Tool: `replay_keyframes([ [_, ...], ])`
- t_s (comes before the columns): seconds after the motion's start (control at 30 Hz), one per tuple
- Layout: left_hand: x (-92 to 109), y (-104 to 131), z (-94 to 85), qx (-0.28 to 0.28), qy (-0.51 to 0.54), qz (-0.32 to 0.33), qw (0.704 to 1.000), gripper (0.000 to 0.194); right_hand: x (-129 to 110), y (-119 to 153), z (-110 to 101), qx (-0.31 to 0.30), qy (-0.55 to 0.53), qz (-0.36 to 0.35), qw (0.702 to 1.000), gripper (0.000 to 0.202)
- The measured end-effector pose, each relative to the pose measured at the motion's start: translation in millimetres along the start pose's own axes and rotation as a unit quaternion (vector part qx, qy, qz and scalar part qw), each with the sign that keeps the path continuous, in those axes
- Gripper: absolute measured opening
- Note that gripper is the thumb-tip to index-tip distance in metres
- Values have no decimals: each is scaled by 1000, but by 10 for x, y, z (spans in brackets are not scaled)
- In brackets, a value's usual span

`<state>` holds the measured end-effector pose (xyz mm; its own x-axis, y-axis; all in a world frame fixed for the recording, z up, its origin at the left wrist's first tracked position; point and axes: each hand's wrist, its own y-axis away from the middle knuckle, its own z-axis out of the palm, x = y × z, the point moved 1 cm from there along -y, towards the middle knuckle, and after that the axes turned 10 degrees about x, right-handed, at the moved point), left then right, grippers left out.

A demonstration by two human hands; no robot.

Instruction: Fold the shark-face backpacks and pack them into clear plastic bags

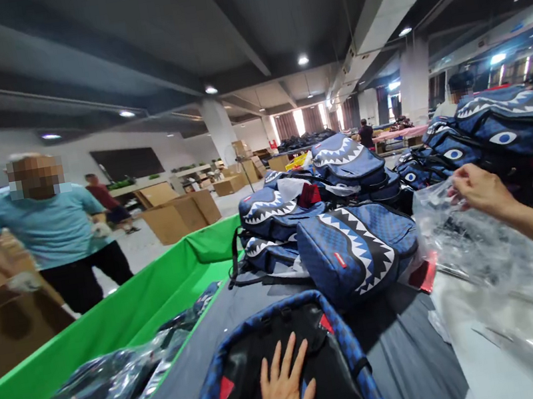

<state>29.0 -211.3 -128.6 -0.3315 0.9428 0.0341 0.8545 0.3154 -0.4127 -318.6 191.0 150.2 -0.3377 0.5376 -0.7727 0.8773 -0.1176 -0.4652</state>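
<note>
A blue checkered backpack [334,323] lies at the near edge of the grey-covered table, its black back panel facing up. My left hand [284,389] rests flat on that panel with the fingers spread. To the right, my right hand [480,189] is raised, thumb and fingers pinched on the edge of a clear plastic bag [460,239]. The bag hangs down over more clear plastic on the table. Just beyond the near backpack lies another backpack [360,249] with a white shark-teeth print and a small red label.
More shark-print backpacks are piled at the middle [267,206] and right [503,128]. A green-walled bin [159,290] on the left holds plastic-wrapped backpacks [108,386]. Past it, a person in a light blue shirt [45,221] stands beside a cardboard box [13,327].
</note>
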Motion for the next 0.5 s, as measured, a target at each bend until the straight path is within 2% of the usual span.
replay_keyframes([
  [0.07, 206, -69, -224, 13, 35, -34, 999, 60, -462, 402, 35, -53, -43, -34, 997, 12],
  [0.13, 515, -135, -535, 78, 92, -63, 991, 68, -783, 870, 110, -106, -69, -100, 987, 16],
  [0.23, 1085, -252, -1016, 216, 213, -33, 952, 114, -1067, 1600, 217, -173, -84, -225, 955, 22],
  [0.3, 1394, -367, -1244, 260, 259, -17, 930, 121, -1161, 2057, 232, -195, -86, -279, 936, 27],
  [0.33, 1492, -433, -1323, 269, 285, -27, 919, 111, -1174, 2268, 214, -190, -85, -301, 931, 29],
  [0.37, 1550, -498, -1384, 274, 317, -41, 907, 88, -1154, 2467, 179, -164, -76, -331, 926, 30],
  [0.4, 1567, -555, -1435, 276, 353, -55, 892, 66, -1090, 2655, 131, -118, -53, -368, 921, 30],
  [0.43, 1547, -600, -1483, 282, 392, -70, 873, 52, -974, 2834, 75, -56, -15, -402, 914, 31],
  [0.5, 1421, -641, -1599, 310, 462, -101, 825, 51, -575, 3174, -40, 63, 70, -421, 902, 41],
])
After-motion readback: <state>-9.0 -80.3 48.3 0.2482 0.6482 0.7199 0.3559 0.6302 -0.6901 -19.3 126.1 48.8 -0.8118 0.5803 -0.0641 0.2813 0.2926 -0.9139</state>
